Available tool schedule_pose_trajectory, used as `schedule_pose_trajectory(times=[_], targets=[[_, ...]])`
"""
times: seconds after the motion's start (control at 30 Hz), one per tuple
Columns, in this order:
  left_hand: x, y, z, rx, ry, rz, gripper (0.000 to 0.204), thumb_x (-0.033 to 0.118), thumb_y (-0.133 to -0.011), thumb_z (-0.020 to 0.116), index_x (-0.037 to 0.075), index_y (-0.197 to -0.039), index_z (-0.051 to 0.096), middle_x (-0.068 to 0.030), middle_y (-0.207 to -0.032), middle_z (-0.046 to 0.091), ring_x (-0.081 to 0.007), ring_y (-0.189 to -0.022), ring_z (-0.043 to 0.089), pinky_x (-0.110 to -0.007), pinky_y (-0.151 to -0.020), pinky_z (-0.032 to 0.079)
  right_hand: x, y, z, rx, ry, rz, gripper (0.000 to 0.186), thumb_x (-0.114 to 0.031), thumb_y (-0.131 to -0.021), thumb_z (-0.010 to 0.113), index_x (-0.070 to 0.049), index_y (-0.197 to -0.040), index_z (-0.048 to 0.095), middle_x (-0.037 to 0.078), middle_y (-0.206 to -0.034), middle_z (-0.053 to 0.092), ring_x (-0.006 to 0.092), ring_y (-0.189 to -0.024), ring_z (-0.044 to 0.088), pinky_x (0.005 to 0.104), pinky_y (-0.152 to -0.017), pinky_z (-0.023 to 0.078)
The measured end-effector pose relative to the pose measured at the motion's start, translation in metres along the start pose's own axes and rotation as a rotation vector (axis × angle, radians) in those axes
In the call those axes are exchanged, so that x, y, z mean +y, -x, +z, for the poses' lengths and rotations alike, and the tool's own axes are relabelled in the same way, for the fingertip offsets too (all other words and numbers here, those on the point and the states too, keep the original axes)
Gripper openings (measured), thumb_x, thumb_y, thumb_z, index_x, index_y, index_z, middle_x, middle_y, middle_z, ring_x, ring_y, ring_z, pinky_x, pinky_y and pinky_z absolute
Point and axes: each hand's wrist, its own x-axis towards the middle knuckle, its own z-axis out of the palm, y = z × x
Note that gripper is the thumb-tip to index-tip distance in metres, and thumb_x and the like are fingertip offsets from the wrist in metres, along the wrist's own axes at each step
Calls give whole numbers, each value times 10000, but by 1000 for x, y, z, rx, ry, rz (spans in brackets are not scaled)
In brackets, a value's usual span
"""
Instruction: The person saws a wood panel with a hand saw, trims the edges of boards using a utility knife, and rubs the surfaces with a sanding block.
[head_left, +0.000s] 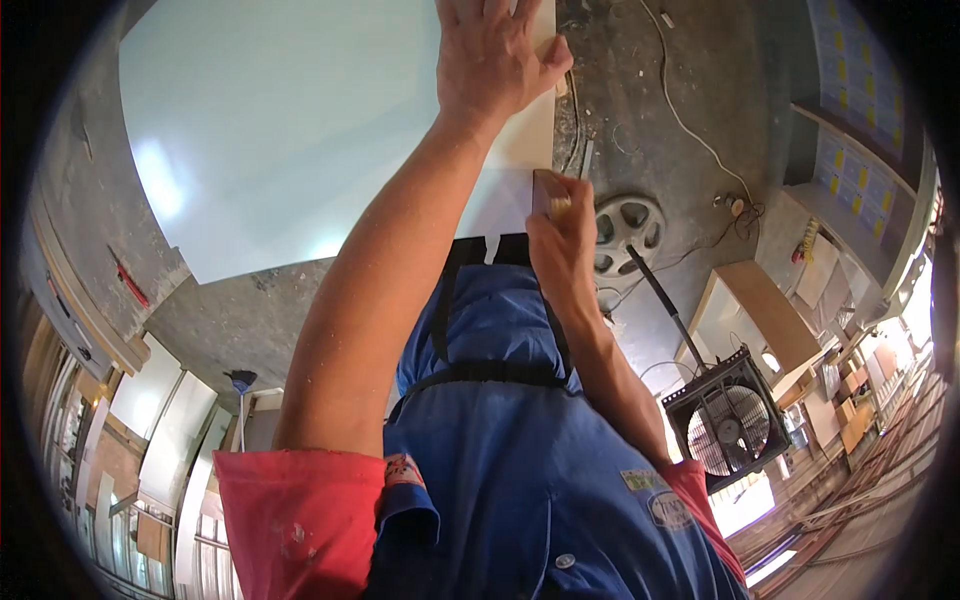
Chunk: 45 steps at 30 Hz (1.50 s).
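Observation:
A large, pale, smooth panel lies in front of me. My left hand rests on it near its right edge. The fingers are stretched out, their tips cut off by the top of the picture, and the thumb points toward the panel's edge. Closer to my body, my right hand is closed around a small brown wooden block. That block sits against the panel's right edge, by its near corner. Whether anything is wrapped on its far face is hidden.
A grey spoked wheel base with a black pole carries a boxy fan on my right. A pale cable trails over the concrete floor. Shelving stands at the far right. Left are a red-handled tool and a broom.

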Motion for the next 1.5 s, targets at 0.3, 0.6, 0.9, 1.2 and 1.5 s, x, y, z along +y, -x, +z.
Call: schedule_pose_trajectory(times=[0.3, 0.6, 0.9, 1.2, 1.5], targets=[[0, 6, 1, -2, 60, 27, 807, 403, -916, 646, 10, -1555, 348, -226, -1642, 247, -412, -1537, 189, -598, -1252, 137, 0, 14, 7, 93, -11, -118, 422, 102, -778, 481, 53, -1197, 467, 225, -1082, 608, 350, -993, 603, 409, -900, 479], [-1, 3, -1, -58, 5, 15, 824, 409, -913, 657, 5, -1556, 338, -221, -1642, 242, -408, -1539, 182, -603, -1252, 129, 5, 25, -14, 39, -22, -145, 575, 116, -742, 498, 26, -1310, 487, 234, -1210, 595, 387, -1211, 583, 399, -1025, 458], [0, 3, 0, -89, -22, 5, 832, 414, -911, 667, 8, -1557, 336, -216, -1642, 242, -404, -1538, 183, -598, -1253, 130, 64, 2, -12, -42, -197, -105, 780, 124, -719, 468, 3, -1488, 415, 226, -1390, 570, 326, -1357, 524, 379, -1138, 376], [1, 1, -3, -89, -76, 17, 844, 403, -909, 679, 13, -1563, 316, -210, -1644, 239, -403, -1539, 183, -605, -1247, 147, 39, -32, -15, -131, -158, -423, 881, 124, -724, 491, -50, -1572, 329, 196, -1572, 405, 347, -1469, 397, 367, -1207, 290], [-3, -1, -1, -54, -68, 61, 831, 345, -877, 724, 33, -1551, 353, -207, -1634, 274, -411, -1531, 209, -623, -1230, 168, 66, -49, -16, -168, -198, -285, 854, 90, -727, 495, -41, -1559, 357, 177, -1521, 478, 320, -1476, 384, 364, -1199, 280]])
